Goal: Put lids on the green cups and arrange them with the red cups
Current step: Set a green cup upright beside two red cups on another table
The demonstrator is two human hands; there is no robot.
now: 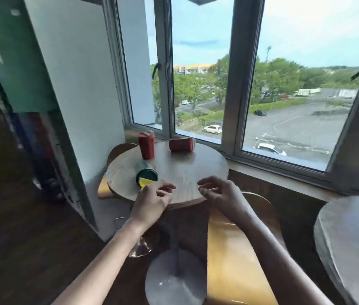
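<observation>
A green cup (145,172) lies on its side at the left of the round wooden table (187,170), its mouth toward me with something yellow (145,182) inside. One red cup (146,145) stands upright at the back left. A second red cup (181,144) lies on its side at the back, near the window. My left hand (152,198) hovers at the table's front edge just right of the green cup's mouth, fingers loosely curled and holding nothing. My right hand (220,191) hovers at the front right edge, fingers apart and holding nothing. No separate lid shows.
A window with a sill runs behind the table. A white pillar (75,89) stands close on the left. Wooden chairs (240,256) sit in front of and behind the table. A second round table (350,238) is at the right. The table's metal base (174,278) stands below.
</observation>
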